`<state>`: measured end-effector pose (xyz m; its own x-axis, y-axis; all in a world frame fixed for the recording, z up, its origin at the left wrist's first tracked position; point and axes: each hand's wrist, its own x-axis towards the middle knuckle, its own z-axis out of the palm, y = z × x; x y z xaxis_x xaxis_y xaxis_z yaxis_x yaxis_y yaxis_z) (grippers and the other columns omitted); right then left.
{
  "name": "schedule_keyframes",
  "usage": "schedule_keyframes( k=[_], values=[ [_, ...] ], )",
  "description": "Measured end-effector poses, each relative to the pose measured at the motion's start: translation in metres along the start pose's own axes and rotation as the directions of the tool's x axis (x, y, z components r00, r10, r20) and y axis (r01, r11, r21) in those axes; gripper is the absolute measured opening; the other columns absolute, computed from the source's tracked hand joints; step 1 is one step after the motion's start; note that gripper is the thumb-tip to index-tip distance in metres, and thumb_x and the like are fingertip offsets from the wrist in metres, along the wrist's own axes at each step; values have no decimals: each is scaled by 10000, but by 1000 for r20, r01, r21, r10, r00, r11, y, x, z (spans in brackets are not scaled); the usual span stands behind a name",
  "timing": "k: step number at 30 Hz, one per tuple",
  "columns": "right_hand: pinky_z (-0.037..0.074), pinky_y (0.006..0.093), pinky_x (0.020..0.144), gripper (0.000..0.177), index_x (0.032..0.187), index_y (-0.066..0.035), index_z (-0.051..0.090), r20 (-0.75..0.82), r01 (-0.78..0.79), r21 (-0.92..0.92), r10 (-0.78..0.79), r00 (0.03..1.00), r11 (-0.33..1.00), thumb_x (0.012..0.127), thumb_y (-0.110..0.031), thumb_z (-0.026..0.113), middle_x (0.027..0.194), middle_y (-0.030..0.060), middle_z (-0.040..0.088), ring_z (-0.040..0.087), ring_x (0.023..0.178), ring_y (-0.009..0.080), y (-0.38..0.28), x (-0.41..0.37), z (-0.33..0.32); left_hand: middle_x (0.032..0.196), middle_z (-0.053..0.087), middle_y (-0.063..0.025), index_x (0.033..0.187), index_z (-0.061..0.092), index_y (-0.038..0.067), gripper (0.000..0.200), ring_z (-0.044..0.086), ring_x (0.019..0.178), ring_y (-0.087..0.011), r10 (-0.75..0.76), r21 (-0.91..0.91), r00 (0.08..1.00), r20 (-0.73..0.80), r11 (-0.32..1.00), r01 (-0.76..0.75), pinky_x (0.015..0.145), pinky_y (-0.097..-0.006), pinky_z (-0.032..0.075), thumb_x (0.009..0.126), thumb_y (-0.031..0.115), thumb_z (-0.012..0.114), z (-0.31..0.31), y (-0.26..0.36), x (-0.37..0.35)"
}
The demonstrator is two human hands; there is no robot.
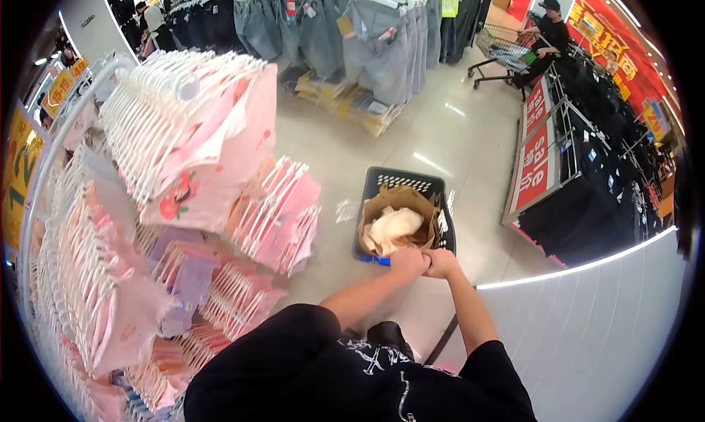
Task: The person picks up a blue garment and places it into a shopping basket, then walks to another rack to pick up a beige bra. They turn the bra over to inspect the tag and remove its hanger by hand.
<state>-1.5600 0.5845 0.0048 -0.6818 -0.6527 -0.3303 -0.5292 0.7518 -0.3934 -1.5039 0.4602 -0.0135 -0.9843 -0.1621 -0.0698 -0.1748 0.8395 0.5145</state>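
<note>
left hand and right hand curl closed by the black shopping basket, maybe round its hidden handle. held there, it looks stiff.

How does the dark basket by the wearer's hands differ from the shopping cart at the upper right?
The basket has dark walls with rows of holes; the cart is wire mesh. The cart shows a wheeled frame; no wheels are visible on the basket. The basket is near and seen from above; the cart is farther off. Both have gaps in their sides.
</note>
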Motion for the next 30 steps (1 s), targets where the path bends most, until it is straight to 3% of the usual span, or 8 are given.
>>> schedule_keyframes(
  k=[3,6,12,13,19,23,30],
  values=[
    [493,404,745,552,1057,-213,617,22,30,-12,-30,999,999,553,-414,720,914,106,654,607,845,318,13,22,-16,770,663,-145,780,693,57,426,644,741,-310,-109,45,969,221,994,101,657,-424,496,769,360,393,-11,7,30],
    [493,398,736,545,1039,-230,624,10,81,-37,-81,997,996,536,-412,731,899,89,658,610,830,310,27,51,-32,770,667,-130,821,686,54,445,645,770,-298,-98,23,952,290,995,95,674,-414,497,788,366,370,-18,5,65],
    [494,384,736,522,1009,-230,632,82,155,-83,-148,986,984,531,-410,739,886,84,659,614,819,298,51,129,-78,713,662,-101,781,665,39,499,650,603,-224,-200,-97,840,505,953,285,601,-344,521,840,388,313,-43,3,147],
    [496,381,731,504,985,-216,640,77,180,-96,-173,982,979,535,-419,739,880,86,660,617,816,294,58,145,-83,680,655,-101,763,656,26,532,637,529,-202,-201,-88,843,500,956,280,546,-309,523,859,404,293,-42,1,162],
    [498,379,722,498,936,-171,658,89,296,-129,-286,954,946,535,-459,720,840,97,661,625,793,288,82,230,-118,635,643,-125,743,611,5,542,640,531,-213,-280,-130,775,567,898,420,535,-314,526,880,400,267,-51,-16,243],
    [499,370,710,506,911,-162,662,103,379,-141,-367,925,915,525,-483,727,816,92,660,626,773,282,95,281,-142,638,640,-118,1051,524,46,478,626,502,-213,-294,-140,752,590,880,454,487,-321,530,877,408,264,-53,-28,294],
    [505,376,695,528,886,-160,659,172,477,-200,-449,877,856,522,-539,706,810,102,660,630,765,286,98,365,-173,608,628,-107,1020,518,32,447,627,509,-211,-368,-180,798,477,848,499,486,-331,529,880,379,275,-81,-42,356]
  ],
)
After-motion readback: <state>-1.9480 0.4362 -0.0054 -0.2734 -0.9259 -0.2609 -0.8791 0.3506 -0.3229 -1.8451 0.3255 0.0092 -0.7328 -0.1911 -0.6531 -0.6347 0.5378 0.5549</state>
